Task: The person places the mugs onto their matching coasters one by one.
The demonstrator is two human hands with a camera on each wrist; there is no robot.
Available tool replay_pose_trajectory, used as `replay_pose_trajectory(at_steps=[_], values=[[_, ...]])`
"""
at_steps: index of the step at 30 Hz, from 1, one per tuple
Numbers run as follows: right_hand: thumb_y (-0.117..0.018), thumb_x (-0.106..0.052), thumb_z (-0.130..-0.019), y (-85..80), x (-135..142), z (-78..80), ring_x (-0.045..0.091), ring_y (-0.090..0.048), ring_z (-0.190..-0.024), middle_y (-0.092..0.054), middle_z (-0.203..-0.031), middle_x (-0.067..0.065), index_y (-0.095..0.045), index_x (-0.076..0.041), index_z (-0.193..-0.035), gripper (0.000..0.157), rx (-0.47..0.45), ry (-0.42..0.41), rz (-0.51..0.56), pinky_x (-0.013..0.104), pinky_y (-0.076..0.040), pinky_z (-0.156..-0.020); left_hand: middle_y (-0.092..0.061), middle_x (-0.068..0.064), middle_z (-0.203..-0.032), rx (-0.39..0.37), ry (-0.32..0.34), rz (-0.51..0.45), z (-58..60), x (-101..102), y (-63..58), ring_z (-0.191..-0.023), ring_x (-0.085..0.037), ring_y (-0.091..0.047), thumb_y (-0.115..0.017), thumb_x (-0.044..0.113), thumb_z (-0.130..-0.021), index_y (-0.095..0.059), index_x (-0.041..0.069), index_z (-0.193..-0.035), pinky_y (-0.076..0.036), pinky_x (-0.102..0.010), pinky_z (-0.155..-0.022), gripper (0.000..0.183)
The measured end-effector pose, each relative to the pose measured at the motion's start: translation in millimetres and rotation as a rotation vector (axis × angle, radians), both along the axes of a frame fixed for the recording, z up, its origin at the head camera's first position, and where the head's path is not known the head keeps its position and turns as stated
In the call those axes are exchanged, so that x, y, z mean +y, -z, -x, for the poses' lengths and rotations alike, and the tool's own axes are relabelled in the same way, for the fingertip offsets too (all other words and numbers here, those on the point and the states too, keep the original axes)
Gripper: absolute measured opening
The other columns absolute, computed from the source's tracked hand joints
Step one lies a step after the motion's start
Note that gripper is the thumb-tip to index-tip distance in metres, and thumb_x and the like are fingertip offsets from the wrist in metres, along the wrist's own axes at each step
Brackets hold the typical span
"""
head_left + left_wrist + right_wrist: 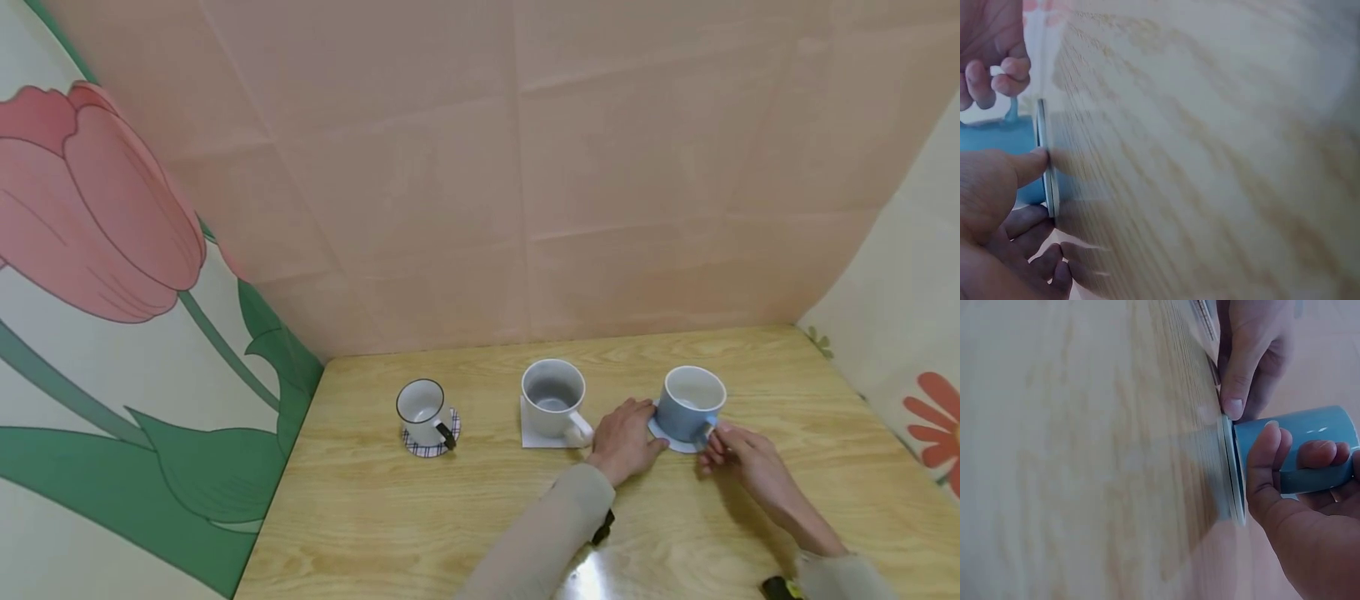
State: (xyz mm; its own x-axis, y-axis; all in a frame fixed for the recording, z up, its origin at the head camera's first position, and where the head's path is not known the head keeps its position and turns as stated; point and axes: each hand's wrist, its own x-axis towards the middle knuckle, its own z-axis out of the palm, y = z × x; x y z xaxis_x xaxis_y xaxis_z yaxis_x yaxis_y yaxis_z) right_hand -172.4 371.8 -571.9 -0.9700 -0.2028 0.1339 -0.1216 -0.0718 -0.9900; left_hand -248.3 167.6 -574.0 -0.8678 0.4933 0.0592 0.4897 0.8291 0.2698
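A blue mug with a white inside stands upright on a round pale-blue coaster at the right of the table. My right hand holds the mug's handle, its fingers curled about it. On the mug's left, my left hand grips the coaster's edge between thumb and fingers. The left wrist view shows that thumb against the coaster's rim, with the other fingers round its far side.
Beside my left hand a large white mug sits on a square white coaster. Farther left, a white mug with a dark rim and black handle rests on a round checked coaster. A pink cloth wall rises behind the wooden table.
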Motion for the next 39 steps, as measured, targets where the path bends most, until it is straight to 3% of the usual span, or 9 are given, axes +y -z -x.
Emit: replay_pose_trajectory(at_steps=[11,19,28,34,39], values=[[-0.025,-0.021,-0.12,-0.4,1.2,-0.7,0.024,-0.062,-0.078,-0.048,-0.081,0.007,-0.035,0.017,-0.09,0.049,-0.021,-0.03,-0.031,0.035,-0.059,-0.069,-0.054,0.02,-0.158,-0.008,0.011,-0.031,-2.9,-0.9,-0.3,-0.149,-0.006,-0.049,-0.074,0.052,-0.098,-0.061,0.03,-0.149,-0.049,-0.023,-0.113,0.058],[-0.027,-0.026,-0.12,-6.8,4.2,-0.4,0.02,-0.065,-0.077,-0.054,-0.083,0.005,-0.04,0.016,-0.091,0.052,-0.101,-0.041,-0.074,0.038,-0.063,-0.069,-0.054,0.019,-0.158,-0.006,0.027,-0.006,-3.5,0.0,-1.7,-0.149,-0.007,-0.049,-0.074,0.051,-0.098,-0.06,0.028,-0.149,-0.047,-0.021,-0.115,0.057],[-0.026,-0.025,-0.12,-8.7,9.6,2.4,0.019,-0.068,-0.076,-0.059,-0.082,0.006,-0.038,0.023,-0.093,0.056,-0.093,-0.041,-0.197,0.034,-0.062,-0.064,-0.05,0.017,-0.161,0.018,0.076,0.124,-6.6,-2.8,-8.1,-0.151,-0.009,-0.047,-0.068,0.057,-0.1,-0.059,0.028,-0.15,-0.045,-0.023,-0.119,0.059],[-0.028,-0.028,-0.12,-10.2,10.8,1.6,0.017,-0.064,-0.073,-0.059,-0.083,0.002,-0.044,0.017,-0.094,0.054,-0.144,0.0,-0.237,0.031,-0.059,-0.061,-0.05,0.015,-0.162,0.022,0.086,0.174,-13.4,-7.5,-11.0,-0.152,-0.01,-0.046,-0.061,0.062,-0.101,-0.058,0.03,-0.151,-0.047,-0.027,-0.118,0.059],[-0.03,-0.032,-0.12,-13.5,7.8,0.7,0.014,-0.059,-0.069,-0.064,-0.081,0.0,-0.052,0.014,-0.097,0.056,-0.177,0.073,-0.35,0.029,-0.053,-0.059,-0.052,0.016,-0.159,0.034,0.07,0.193,-20.0,-12.4,-14.7,-0.15,-0.013,-0.048,-0.06,0.063,-0.101,-0.059,0.03,-0.149,-0.051,-0.029,-0.114,0.058]])
